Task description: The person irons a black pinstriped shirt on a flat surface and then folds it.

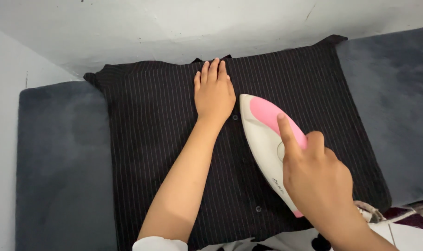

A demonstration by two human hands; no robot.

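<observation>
A black pinstriped shirt (165, 135) lies spread flat on a dark grey padded surface (63, 162). My left hand (214, 90) rests flat on the shirt near its collar, fingers together and pointing away from me. My right hand (316, 179) grips the handle of a white and pink iron (260, 130), with the index finger stretched along the pink top. The iron sits on the shirt just right of the button line, its tip pointing away from me and close to my left wrist.
A white wall (197, 28) runs along the far edge of the padded surface and down the left side. The iron's cord (383, 214) trails off at the lower right. Small shirt buttons (258, 209) show near the front.
</observation>
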